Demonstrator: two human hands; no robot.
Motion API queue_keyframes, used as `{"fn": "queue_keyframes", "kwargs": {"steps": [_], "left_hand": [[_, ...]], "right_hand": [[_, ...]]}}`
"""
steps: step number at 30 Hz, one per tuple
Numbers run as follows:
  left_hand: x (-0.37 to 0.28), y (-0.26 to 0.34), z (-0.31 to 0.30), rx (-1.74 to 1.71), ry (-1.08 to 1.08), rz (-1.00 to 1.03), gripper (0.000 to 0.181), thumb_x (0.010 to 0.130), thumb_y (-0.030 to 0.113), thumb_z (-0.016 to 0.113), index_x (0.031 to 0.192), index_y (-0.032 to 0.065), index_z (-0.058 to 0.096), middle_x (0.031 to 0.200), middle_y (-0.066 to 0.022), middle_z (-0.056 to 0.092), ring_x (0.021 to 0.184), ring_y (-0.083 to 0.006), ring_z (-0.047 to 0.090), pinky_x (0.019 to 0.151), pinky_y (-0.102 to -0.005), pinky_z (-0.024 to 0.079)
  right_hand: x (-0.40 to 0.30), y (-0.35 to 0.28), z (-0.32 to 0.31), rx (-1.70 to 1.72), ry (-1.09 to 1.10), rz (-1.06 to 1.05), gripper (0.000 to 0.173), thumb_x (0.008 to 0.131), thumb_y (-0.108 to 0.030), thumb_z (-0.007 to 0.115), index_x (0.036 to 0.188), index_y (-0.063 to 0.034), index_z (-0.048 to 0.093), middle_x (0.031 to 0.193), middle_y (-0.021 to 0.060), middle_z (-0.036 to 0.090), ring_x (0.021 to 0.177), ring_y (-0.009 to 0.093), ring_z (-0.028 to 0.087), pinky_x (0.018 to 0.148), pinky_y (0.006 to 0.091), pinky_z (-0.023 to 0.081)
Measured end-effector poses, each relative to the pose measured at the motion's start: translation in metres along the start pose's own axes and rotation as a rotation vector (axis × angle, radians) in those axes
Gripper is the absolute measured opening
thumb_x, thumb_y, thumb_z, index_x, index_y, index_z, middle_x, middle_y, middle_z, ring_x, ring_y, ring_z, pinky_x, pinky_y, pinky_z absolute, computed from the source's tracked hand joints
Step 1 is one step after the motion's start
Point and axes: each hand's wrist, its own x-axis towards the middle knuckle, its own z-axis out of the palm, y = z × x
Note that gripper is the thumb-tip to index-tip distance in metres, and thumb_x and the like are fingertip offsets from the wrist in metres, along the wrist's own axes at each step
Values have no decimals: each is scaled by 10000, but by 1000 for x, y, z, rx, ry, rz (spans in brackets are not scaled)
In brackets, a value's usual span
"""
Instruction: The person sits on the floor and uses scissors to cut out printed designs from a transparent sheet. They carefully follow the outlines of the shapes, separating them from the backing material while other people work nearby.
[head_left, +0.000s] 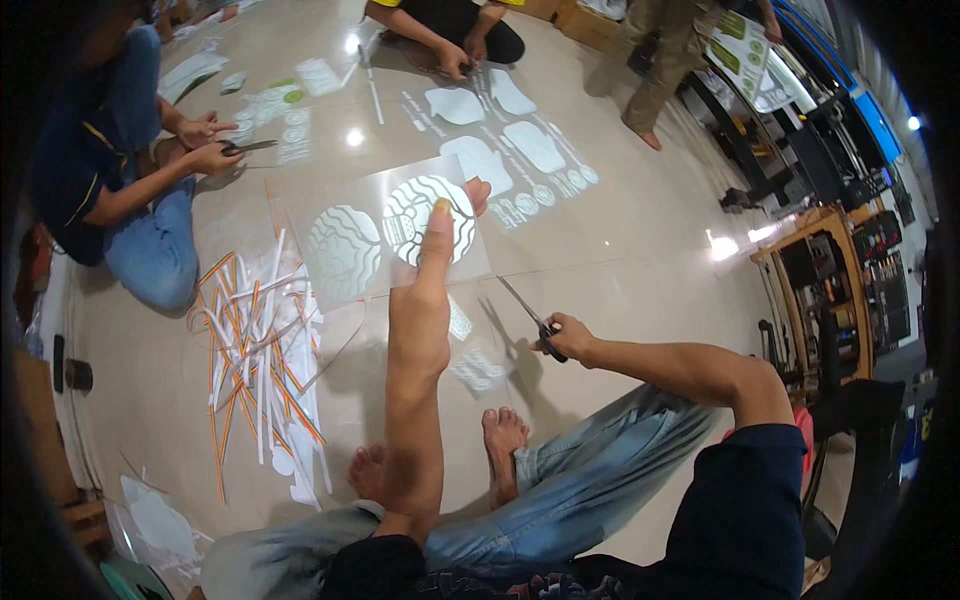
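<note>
Between the thumb and fingers of my left hand (433, 247) is a clear plastic sheet (477, 238), held up over the tiled floor. A round print (401, 201) with wavy bands shows under my thumb, and a paler round print (345, 251) lies to its left. My right hand (568, 339) has its fingers in the black handles of a pair of scissors (541, 330). The blades point up and left, apart from the sheet, and look closed together. Below the sheet, two small printed pieces (478, 373) (458, 319) of clear film rest on the floor.
A tangle of cut strips (262, 360) lies left of my feet. Larger film with white shapes (517, 150) covers floor ahead. A seated person (112, 172) at left holds scissors (251, 145); another (450, 37) works ahead. Someone stands by a large printer (817, 112). A wooden rack (847, 285) stands right.
</note>
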Motion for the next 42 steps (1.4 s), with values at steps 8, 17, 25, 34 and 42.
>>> {"fn": "queue_keyframes", "kwargs": {"steps": [8,17,25,34,42], "left_hand": [[5,-36,-10,214,-102,-124,392,1000,287,485,1186,-29,624,1101,-131,695,1078,-205,632,975,-328,445],[-14,-50,-43,102,-269,-444,450,948,304,545,1158,-92,581,992,-204,694,922,-286,680,843,-353,522],[-8,-12,-43,189,-246,-358,383,911,186,657,1214,-30,564,1030,-130,682,936,-171,651,878,-296,495],[-17,-33,-1,534,-328,216,847,784,377,799,1393,-40,383,1414,-195,411,1301,-293,412,1059,-377,363],[-5,-44,29,46,93,530,717,1005,466,396,1493,-17,191,1534,-195,271,1389,-326,334,1134,-424,296]], "right_hand": [[-40,-147,-53,599,13,-649,404,878,-366,700,1093,-47,578,941,75,681,872,132,649,681,251,475],[-85,-199,-48,474,-189,-871,691,633,-436,867,1091,21,624,857,86,630,798,166,584,701,275,451],[-126,-222,-59,434,23,-867,439,765,-172,795,1127,-33,590,809,50,658,723,105,608,611,253,448],[-155,-230,-70,699,40,-902,474,780,-162,794,1171,-41,555,866,-12,573,810,80,540,736,241,420],[-165,-236,-52,771,-92,-802,549,756,-160,815,1194,-28,512,907,51,640,803,86,604,734,228,463]]}}
